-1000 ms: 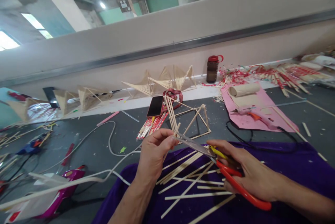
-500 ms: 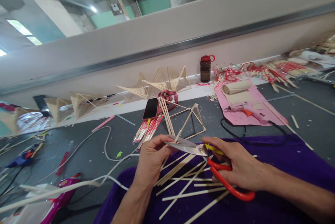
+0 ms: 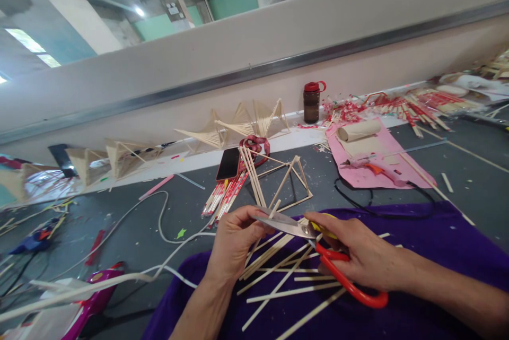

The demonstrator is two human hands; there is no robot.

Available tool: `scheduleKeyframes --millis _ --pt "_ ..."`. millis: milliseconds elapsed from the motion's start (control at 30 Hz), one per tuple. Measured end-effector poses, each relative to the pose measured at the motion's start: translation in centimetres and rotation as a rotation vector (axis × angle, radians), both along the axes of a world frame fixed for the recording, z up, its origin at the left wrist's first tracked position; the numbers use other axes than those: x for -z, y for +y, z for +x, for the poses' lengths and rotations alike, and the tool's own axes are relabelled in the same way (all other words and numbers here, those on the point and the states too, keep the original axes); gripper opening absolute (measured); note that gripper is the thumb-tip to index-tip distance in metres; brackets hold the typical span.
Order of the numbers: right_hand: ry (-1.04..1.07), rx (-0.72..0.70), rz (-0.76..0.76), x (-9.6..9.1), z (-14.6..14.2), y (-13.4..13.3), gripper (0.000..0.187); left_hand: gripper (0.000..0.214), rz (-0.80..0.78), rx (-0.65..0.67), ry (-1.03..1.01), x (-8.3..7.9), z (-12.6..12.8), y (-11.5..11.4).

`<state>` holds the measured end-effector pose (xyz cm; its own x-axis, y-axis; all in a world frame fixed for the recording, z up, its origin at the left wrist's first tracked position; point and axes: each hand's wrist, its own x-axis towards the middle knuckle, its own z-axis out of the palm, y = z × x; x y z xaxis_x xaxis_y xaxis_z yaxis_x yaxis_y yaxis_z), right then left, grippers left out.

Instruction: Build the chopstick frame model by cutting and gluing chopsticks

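Note:
My left hand [image 3: 235, 238] pinches a thin wooden stick [image 3: 273, 207] whose tip pokes up beyond the scissor blades. My right hand [image 3: 358, 258] grips red-handled scissors [image 3: 318, 244], the metal blades closed across that stick right at my left fingertips. Under both hands, several loose wooden sticks [image 3: 286, 276] lie scattered on a purple cloth [image 3: 437, 234]. Just beyond the hands stands a stick-frame pyramid [image 3: 292, 181] with a bundle of sticks leaning on it.
A phone [image 3: 228, 163] and red-wrapped chopsticks [image 3: 222, 197] lie behind. A pink mat [image 3: 382, 162] holds a glue gun [image 3: 374, 167] and paper roll. A brown bottle [image 3: 311, 101], stick models [image 3: 238, 125] along the wall, white cables [image 3: 159, 223] and a magenta tool [image 3: 95, 297] surround me.
The view has shifted a little. The scissors' blades have drawn shut on the stick by my left fingertips, and my hands sit slightly lower and closer together.

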<state>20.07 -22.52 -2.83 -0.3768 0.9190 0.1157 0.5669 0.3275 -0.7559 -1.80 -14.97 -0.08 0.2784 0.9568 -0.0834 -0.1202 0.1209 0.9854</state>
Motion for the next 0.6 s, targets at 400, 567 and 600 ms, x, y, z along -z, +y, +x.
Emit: scheduleKeyframes --millis 400,567,600 --pt "-0.056 0.031 0.010 0.6 0.1 0.1 0.043 0.012 -0.012 0.011 0.053 0.1 0.9 -0.4" --pt "-0.113 0.056 0.034 0.7 0.1 0.1 0.045 0.017 -0.011 -0.017 0.092 0.2 1.1 -0.6" --pt "-0.126 0.060 0.041 0.7 0.2 0.2 0.045 0.017 -0.002 -0.012 0.093 0.3 1.2 -0.7"
